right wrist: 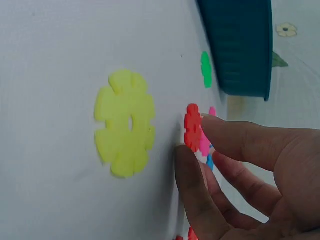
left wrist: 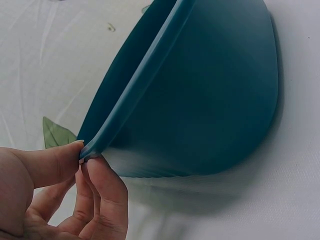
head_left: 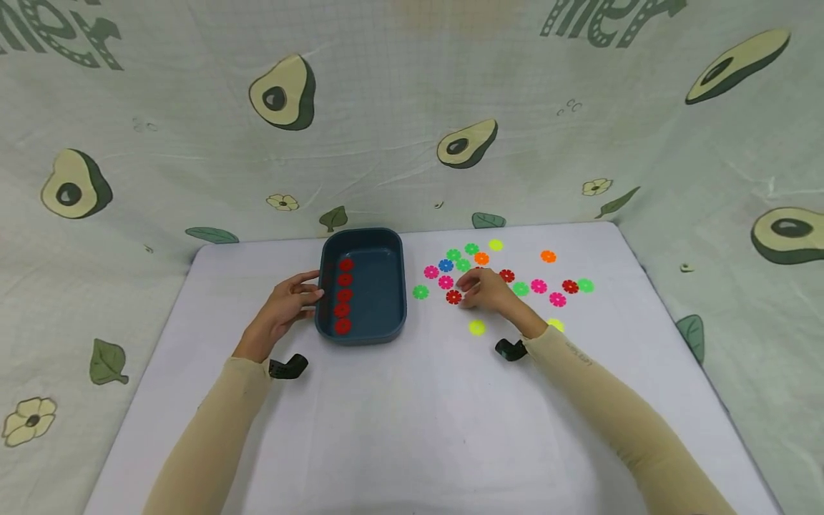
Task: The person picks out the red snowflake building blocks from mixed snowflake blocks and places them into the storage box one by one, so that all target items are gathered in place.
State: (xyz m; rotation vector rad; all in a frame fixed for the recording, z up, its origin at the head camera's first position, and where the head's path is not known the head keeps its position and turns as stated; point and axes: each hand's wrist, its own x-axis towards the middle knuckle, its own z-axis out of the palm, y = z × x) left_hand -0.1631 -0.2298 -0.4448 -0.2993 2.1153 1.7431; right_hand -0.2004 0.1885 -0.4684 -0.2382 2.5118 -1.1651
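A dark blue plastic tray (head_left: 360,342) stands on the white table, with a column of red notched discs (head_left: 345,295) along its left side. My left hand (head_left: 286,307) pinches the tray's left rim between thumb and fingers, as the left wrist view shows at the rim (left wrist: 135,85). To the right of the tray, my right hand (head_left: 486,292) reaches down over scattered flower-shaped discs. Its thumb and a finger stand apart at the edges of a red disc (right wrist: 192,127), which lies flat on the table. A yellow disc (right wrist: 125,122) lies close by.
Around my right hand lie several green, pink, orange, yellow and red discs, plus a blue disc (head_left: 445,265). An orange disc (head_left: 548,256) is farther back. A cloth printed with avocados (head_left: 283,93) hangs behind the table (head_left: 399,429).
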